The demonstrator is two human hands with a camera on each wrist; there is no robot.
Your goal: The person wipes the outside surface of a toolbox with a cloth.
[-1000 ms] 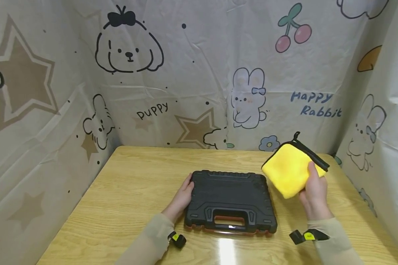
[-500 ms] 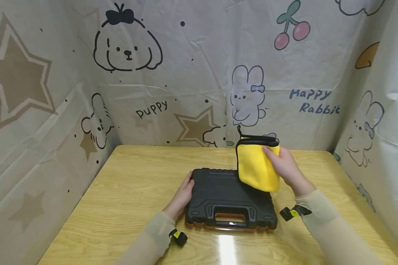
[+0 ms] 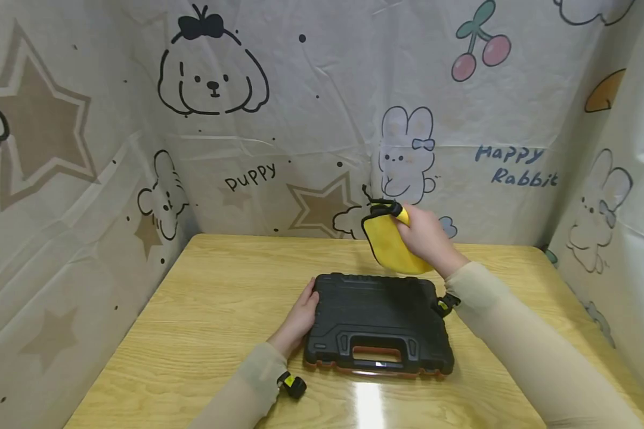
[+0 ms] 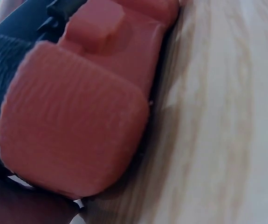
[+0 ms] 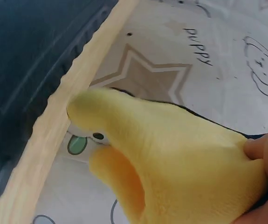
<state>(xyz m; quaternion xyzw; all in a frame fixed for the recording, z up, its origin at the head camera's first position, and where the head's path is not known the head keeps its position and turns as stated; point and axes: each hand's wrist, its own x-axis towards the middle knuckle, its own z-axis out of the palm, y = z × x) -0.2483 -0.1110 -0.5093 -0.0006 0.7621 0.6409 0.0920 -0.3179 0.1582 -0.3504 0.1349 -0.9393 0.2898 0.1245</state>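
Note:
A black hard plastic case (image 3: 378, 304) with a moulded handle and orange-red underside lies flat on the wooden table. My left hand (image 3: 296, 322) rests along its left side, fingers fairly straight against the edge. In the left wrist view the case's red corner (image 4: 73, 121) fills much of the picture, with only a dark bit of the hand at lower left. My right hand (image 3: 424, 235) grips a folded yellow cleaning cloth (image 3: 389, 241) with black trim and a hanging loop, above the table behind the case. In the right wrist view the cloth (image 5: 185, 158) bulges and flops in folds.
The wooden table (image 3: 209, 310) ends at a patterned fabric backdrop (image 3: 322, 119) close behind the case, with more fabric at both sides. Each wrist wears a small black camera on a strap.
My right hand has carried the yellow cleaning cloth leftward from the case's right side, across its right part, to behind its far edge. The left hand and the case stay put.

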